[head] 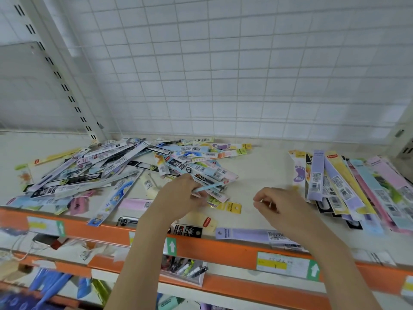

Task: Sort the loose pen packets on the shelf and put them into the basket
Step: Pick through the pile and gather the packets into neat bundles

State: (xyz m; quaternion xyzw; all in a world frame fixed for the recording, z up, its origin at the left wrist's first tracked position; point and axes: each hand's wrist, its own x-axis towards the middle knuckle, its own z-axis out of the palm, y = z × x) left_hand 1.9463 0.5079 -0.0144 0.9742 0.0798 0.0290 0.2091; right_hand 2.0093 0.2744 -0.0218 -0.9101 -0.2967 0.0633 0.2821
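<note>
The person was in the sorting step. The left hand had its fingers closed on a thin light-blue pen packet, at the edge of the big mixed heap of loose flat plastic pen packets on the cream shelf. The right hand hovered with loosely curled fingers and seemed to hold nothing. An aligned stack of long pastel packets lay on the right side. No basket was visible. The next move probably needed carrying the blue packet over to the matching ones.
</note>
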